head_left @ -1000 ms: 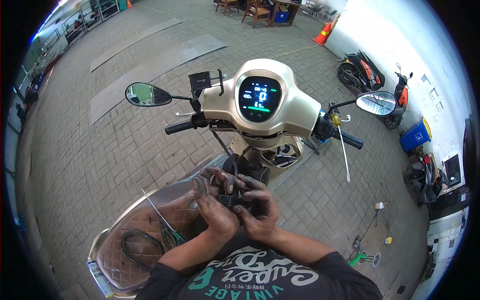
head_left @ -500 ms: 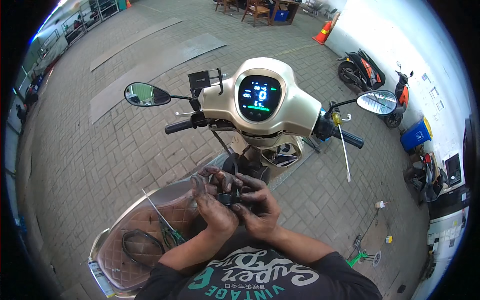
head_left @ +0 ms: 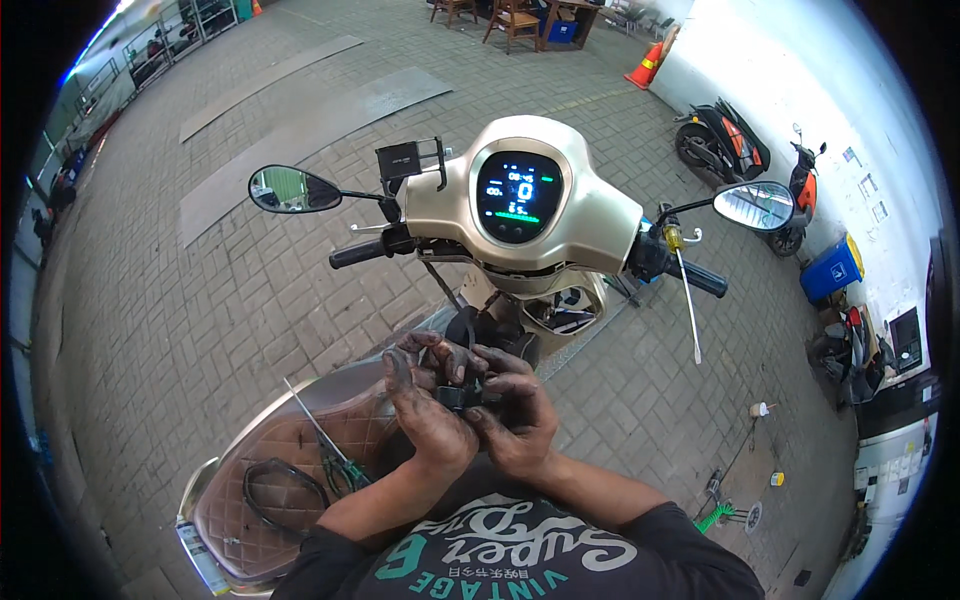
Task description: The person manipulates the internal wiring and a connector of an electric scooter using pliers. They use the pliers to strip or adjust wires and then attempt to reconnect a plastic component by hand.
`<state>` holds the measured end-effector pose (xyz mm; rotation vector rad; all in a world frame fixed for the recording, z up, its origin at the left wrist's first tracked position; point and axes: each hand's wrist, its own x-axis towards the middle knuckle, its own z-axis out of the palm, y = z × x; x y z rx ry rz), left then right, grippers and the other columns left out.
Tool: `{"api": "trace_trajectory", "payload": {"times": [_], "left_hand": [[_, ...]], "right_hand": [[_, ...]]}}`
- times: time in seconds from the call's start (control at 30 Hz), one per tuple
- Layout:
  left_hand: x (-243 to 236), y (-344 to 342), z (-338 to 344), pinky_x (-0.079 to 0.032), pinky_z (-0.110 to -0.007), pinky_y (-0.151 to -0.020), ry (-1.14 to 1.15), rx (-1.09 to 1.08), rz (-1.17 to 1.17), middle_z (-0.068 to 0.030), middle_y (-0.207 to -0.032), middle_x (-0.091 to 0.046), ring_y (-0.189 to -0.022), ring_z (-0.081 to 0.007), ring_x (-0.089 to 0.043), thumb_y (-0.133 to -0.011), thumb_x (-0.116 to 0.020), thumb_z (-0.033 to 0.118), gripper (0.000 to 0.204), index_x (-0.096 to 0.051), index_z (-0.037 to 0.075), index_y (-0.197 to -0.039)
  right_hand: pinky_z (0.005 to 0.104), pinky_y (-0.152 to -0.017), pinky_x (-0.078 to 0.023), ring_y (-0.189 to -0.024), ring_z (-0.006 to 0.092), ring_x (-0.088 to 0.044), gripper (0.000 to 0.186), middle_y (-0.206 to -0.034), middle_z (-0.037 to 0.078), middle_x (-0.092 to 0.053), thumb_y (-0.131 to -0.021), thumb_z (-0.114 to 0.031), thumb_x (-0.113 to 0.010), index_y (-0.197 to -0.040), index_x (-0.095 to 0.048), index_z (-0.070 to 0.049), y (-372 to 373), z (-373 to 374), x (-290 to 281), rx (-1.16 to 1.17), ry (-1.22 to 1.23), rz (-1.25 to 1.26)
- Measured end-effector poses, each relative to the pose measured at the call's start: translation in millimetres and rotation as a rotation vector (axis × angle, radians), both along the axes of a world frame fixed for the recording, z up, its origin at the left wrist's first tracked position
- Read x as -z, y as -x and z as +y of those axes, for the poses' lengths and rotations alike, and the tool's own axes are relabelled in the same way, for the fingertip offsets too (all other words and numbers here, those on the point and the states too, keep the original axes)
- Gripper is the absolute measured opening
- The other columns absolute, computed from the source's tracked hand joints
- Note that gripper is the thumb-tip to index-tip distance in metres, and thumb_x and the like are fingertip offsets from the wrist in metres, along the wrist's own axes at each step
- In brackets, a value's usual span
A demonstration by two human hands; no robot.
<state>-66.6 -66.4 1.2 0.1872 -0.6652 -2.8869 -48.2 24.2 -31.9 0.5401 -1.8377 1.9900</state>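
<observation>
Left hand (head_left: 430, 412): soiled, fingers curled, grasping a small black part (head_left: 456, 398).
Right hand (head_left: 522, 418): likewise soiled, fingertips pinching the same part from the opposite side.
Black part: held between the two hands, above the lap, in front of the dark printed shirt (head_left: 500, 550); detail partly hidden by fingers.
Dark cable (head_left: 444, 285): hanging from below the left handlebar grip (head_left: 358, 254), reaching down to the hands.
Scooter: pale gold front cover (head_left: 535, 135), lit oval display (head_left: 520, 195), a round-edged mirror (head_left: 293, 189) on the left.
Screwdriver, yellow handle (head_left: 673, 238): lodged by the right grip (head_left: 707, 281), shaft pointing down.
Seat (head_left: 225, 500): brown, quilted; bearing a green-and-black-handled tool (head_left: 347, 471) and a black loop (head_left: 250, 490).
Floor (head_left: 270, 270): grey paving blocks.
</observation>
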Motion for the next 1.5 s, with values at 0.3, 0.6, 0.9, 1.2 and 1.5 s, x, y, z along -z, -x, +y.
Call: {"api": "trace_trajectory", "payload": {"times": [0.3,0.6,0.9,1.2,1.5], "left_hand": [[1,0,-1,-0.049,-0.032,-0.067,-0.017,-0.017,-0.023,-0.0052,-0.078,-0.053,-0.070,-0.0187,-0.053,-0.091,-0.043,0.047,0.041,-0.052,0.007,-0.097],[-2,-3,-2,-0.048,-0.032,-0.066,-0.039,0.014,-0.022,-0.0055,-0.076,-0.052,-0.068,-0.0186,-0.051,-0.091,-0.044,0.047,0.041,-0.052,0.006,-0.096],[2,0,-1,-0.048,-0.032,-0.066,-0.055,-0.040,-0.065,-0.0054,-0.076,-0.052,-0.067,-0.0184,-0.051,-0.091,-0.045,0.047,0.042,-0.051,0.006,-0.095],[7,-1,-7,-0.047,-0.032,-0.063,0.030,-0.014,-0.090,-0.0049,-0.074,-0.049,-0.066,-0.0178,-0.051,-0.090,-0.045,0.050,0.042,-0.050,0.008,-0.098],[3,16,-18,-0.045,-0.024,-0.058,0.633,0.118,0.027,-0.0038,-0.079,-0.049,-0.066,-0.0105,-0.049,-0.095,-0.033,0.048,0.046,-0.042,0.006,-0.113]], "right_hand": [[0.0386,-0.094,-0.039,-0.112,0.0327,-0.051,0.032,-0.119,0.026,-0.051,-0.070,0.004,-0.070,-0.098,-0.054,0.001,2,0,0,-0.011,0.013,-0.003],[0.0384,-0.094,-0.039,-0.112,0.0321,-0.051,0.033,-0.120,0.025,-0.050,-0.070,0.004,-0.070,-0.098,-0.054,0.001,-2,0,-2,-0.009,-0.035,-0.019],[0.0381,-0.093,-0.040,-0.112,0.0322,-0.051,0.031,-0.120,0.025,-0.050,-0.071,0.003,-0.070,-0.098,-0.054,0.001,0,2,1,-0.022,-0.031,-0.016],[0.0369,-0.091,-0.041,-0.109,0.0306,-0.053,0.034,-0.118,0.021,-0.052,-0.069,0.001,-0.072,-0.097,-0.055,-0.001,5,11,-11,-0.076,-0.174,-0.014],[0.0331,-0.086,-0.043,-0.100,0.0257,-0.053,0.038,-0.105,0.015,-0.050,-0.069,-0.007,-0.075,-0.101,-0.055,-0.001,7,22,-13,-0.115,-0.034,-0.221]]}}
